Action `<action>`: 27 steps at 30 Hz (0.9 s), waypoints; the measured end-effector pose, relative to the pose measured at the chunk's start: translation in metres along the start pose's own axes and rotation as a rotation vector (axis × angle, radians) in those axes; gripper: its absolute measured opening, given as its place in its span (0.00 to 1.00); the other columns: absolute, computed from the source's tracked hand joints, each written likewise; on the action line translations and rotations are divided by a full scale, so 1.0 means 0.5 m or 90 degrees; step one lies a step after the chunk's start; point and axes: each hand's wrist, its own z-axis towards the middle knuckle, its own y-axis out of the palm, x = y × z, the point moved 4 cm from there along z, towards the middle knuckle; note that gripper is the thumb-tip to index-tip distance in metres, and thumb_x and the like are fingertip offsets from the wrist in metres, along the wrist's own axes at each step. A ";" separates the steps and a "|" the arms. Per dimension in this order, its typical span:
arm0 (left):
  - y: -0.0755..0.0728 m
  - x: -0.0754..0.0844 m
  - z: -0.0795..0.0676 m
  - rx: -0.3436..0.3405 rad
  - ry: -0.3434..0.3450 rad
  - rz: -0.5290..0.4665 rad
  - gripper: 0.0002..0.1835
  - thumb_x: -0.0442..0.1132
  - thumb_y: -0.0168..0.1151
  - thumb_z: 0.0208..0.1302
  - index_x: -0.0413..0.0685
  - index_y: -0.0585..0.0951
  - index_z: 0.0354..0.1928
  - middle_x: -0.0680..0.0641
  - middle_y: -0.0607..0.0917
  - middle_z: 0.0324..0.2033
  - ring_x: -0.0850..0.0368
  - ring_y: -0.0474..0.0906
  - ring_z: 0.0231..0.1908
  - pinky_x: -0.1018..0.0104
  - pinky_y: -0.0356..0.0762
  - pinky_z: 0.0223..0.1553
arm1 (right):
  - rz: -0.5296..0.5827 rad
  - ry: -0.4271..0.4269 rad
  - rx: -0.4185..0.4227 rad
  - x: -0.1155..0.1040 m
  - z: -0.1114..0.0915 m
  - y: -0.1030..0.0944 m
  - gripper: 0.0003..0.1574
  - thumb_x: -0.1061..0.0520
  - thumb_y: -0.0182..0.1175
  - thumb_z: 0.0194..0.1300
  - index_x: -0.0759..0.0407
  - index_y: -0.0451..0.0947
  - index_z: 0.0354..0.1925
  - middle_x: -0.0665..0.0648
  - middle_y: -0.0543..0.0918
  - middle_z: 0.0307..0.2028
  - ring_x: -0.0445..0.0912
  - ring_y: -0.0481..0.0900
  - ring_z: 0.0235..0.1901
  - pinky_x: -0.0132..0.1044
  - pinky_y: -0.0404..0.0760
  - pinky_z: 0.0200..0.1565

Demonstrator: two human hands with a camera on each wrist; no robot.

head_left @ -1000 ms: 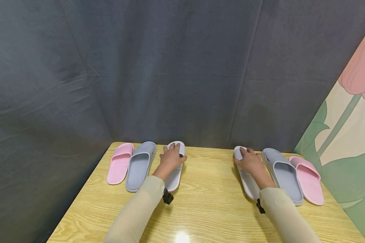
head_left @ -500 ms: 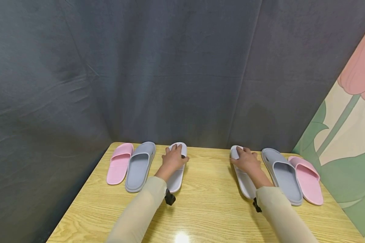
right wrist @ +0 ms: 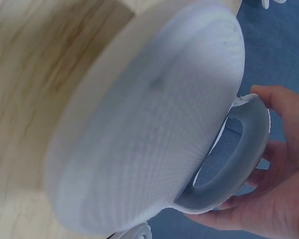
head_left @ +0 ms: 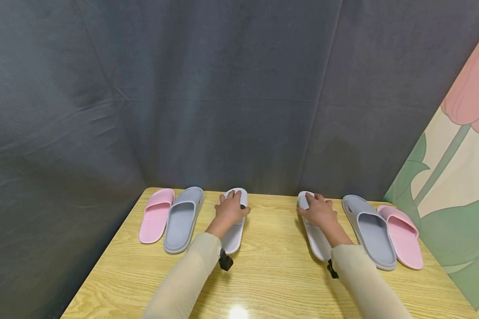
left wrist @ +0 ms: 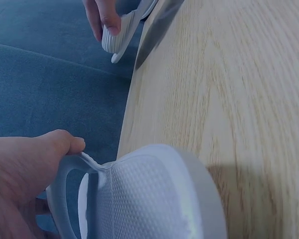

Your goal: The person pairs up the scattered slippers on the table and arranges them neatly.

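Observation:
In the head view my left hand (head_left: 229, 210) spans the strap of a pale lilac-white slipper (head_left: 233, 239), toe toward the curtain. The left wrist view shows its thumb (left wrist: 72, 143) on one edge of the strap and fingers at the other side. A matching slipper (head_left: 318, 243) is gripped over its strap by my right hand (head_left: 320, 215). Thumb and fingers hold both sides of that strap (right wrist: 244, 159) in the right wrist view. Both hands hide much of the straps. Whether the soles touch the table I cannot tell.
On the wooden table (head_left: 275, 274), a grey slipper (head_left: 180, 226) and a pink slipper (head_left: 155, 221) lie at left. Another grey slipper (head_left: 377, 239) and pink slipper (head_left: 407, 243) lie at right, side by side. A dark curtain (head_left: 239, 97) hangs behind the back edge.
Both hands have moved inward with their pale slippers, the left one to the right and the right one to the left, narrowing the gap between them. The grey and pink slippers stay put.

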 end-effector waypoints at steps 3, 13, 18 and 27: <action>0.004 0.004 0.001 -0.002 0.000 -0.001 0.40 0.59 0.61 0.68 0.52 0.63 0.77 0.43 0.63 0.75 0.33 0.58 0.71 0.29 0.65 0.60 | 0.000 -0.002 0.002 -0.003 0.001 0.002 0.50 0.40 0.56 0.69 0.59 0.52 0.79 0.73 0.52 0.75 0.77 0.52 0.69 0.78 0.61 0.57; 0.009 0.023 -0.006 -0.020 0.002 -0.014 0.40 0.59 0.61 0.69 0.53 0.62 0.78 0.43 0.62 0.76 0.33 0.56 0.72 0.28 0.62 0.62 | 0.008 -0.006 -0.001 -0.019 0.001 0.011 0.50 0.40 0.58 0.69 0.60 0.53 0.78 0.73 0.54 0.74 0.77 0.52 0.69 0.78 0.61 0.58; 0.015 0.026 -0.006 -0.018 -0.002 -0.022 0.40 0.59 0.61 0.69 0.53 0.63 0.77 0.43 0.62 0.76 0.34 0.57 0.71 0.29 0.63 0.61 | 0.011 -0.011 -0.004 -0.025 0.003 0.015 0.50 0.40 0.58 0.69 0.59 0.53 0.78 0.74 0.54 0.74 0.78 0.52 0.69 0.78 0.61 0.58; 0.025 0.037 -0.002 -0.014 0.002 -0.039 0.40 0.59 0.61 0.69 0.52 0.63 0.77 0.42 0.63 0.75 0.33 0.57 0.71 0.28 0.63 0.61 | 0.015 -0.014 -0.001 -0.035 0.009 0.016 0.50 0.38 0.58 0.69 0.59 0.54 0.79 0.73 0.54 0.74 0.77 0.53 0.69 0.77 0.62 0.58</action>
